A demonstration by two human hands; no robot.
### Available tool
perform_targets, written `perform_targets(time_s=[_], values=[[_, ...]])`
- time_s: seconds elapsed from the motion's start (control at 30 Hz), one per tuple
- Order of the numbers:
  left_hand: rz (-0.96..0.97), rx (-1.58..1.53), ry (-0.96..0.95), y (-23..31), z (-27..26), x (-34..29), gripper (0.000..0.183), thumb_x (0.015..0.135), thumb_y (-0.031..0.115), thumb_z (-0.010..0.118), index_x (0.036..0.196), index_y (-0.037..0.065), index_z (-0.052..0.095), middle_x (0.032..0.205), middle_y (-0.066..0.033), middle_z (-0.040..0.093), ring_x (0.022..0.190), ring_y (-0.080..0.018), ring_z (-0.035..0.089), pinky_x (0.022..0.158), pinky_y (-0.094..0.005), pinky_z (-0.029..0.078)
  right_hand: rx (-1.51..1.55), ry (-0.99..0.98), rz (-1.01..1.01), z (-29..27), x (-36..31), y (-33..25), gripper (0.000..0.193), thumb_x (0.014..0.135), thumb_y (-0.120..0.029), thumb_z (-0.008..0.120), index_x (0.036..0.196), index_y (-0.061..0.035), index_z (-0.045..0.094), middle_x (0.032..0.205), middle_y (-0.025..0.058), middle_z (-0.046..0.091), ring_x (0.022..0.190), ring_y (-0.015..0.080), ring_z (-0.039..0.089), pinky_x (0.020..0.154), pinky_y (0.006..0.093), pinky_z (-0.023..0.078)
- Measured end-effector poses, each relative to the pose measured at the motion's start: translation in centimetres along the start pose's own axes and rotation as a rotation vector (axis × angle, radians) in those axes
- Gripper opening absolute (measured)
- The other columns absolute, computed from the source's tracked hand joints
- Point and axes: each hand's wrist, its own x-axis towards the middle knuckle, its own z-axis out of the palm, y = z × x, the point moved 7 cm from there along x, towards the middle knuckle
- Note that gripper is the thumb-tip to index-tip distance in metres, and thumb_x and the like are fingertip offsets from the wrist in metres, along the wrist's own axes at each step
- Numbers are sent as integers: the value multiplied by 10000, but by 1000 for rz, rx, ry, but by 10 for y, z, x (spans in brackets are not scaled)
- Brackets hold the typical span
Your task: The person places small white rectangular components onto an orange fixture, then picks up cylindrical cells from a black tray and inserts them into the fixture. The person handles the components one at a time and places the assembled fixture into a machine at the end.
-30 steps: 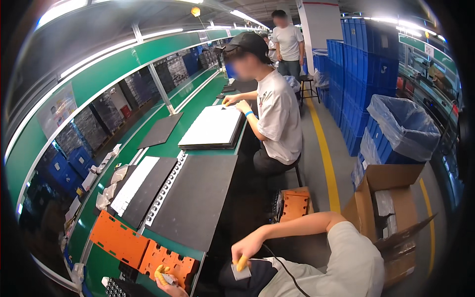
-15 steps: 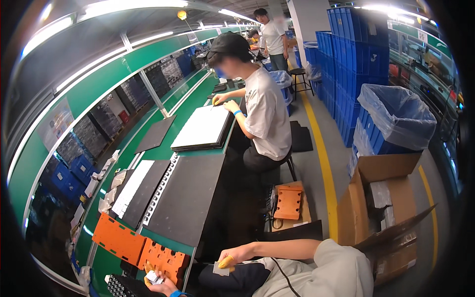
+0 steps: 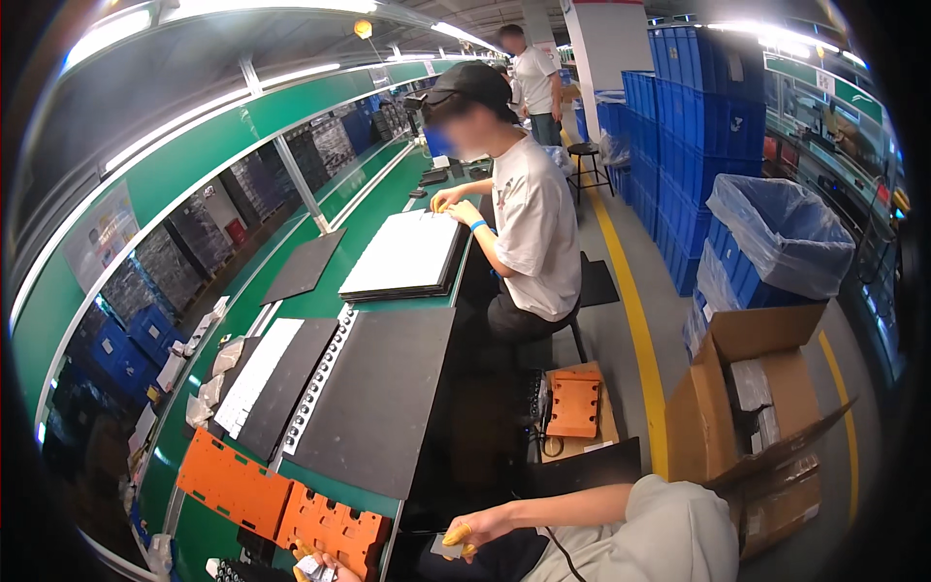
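Observation:
My right hand (image 3: 487, 524), with yellow finger covers, pinches a small flat greyish plate (image 3: 447, 549) above my dark-clothed lap. At the lower edge, my left hand (image 3: 341, 572) is closed around several small white pieces (image 3: 309, 564); part of that hand is cut off by the picture's edge. Just beyond it on the green bench lies an orange notched tray (image 3: 330, 529). A flatter orange panel (image 3: 233, 482) adjoins this tray on the left.
A black mat (image 3: 383, 388) and a white strip with round black parts (image 3: 318, 383) lie farther up the bench. A seated co-worker (image 3: 533, 223) handles white sheets (image 3: 402, 254). An open carton (image 3: 693, 417) and lined blue bins (image 3: 756, 257) stand at right.
My view has shifted slightly. My left hand sits lower, partly out of the picture; my right hand, still holding the plate, appears lower and farther right. The standing person has turned the head.

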Motion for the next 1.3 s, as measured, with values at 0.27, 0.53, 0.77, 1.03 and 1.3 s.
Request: perform_targets(time_s=[0.27,0.53,0.77,1.03,1.3], values=[[-191,-41,75,-15,-23,8,216,916,101,491,721,29,551,692,-100,538,568,-204,514,597,-280,470,32,-12,72,3,22,31,377,1006,-355,587,1088,-1,687,922,17,672,765,94,627,747,292,545],[-190,-157,258,-34,-51,13,160,899,103,510,959,-30,577,701,-106,530,553,-190,467,563,-273,446,46,-8,166,11,36,35,258,1008,-265,581,906,-44,665,818,-22,605,779,80,578,750,264,485],[-349,-161,194,-18,-10,3,324,882,146,503,1086,-88,596,639,-40,431,488,-143,394,443,-234,344,-80,171,163,34,27,14,249,997,-182,550,764,-101,582,734,-42,510,710,81,460,692,285,415],[-420,-46,204,-18,-1,-3,305,976,122,510,1220,-48,581,798,-101,557,603,-145,479,513,-223,384,-91,162,218,52,26,14,285,987,-157,525,705,-126,553,666,-71,442,635,70,391,627,271,352],[-476,-168,346,-5,20,-12,265,925,17,508,1170,-72,549,782,-91,537,581,-128,447,549,-238,391,-52,223,250,50,25,15,272,983,-177,539,718,-131,583,662,-74,471,628,69,417,626,267,365]])
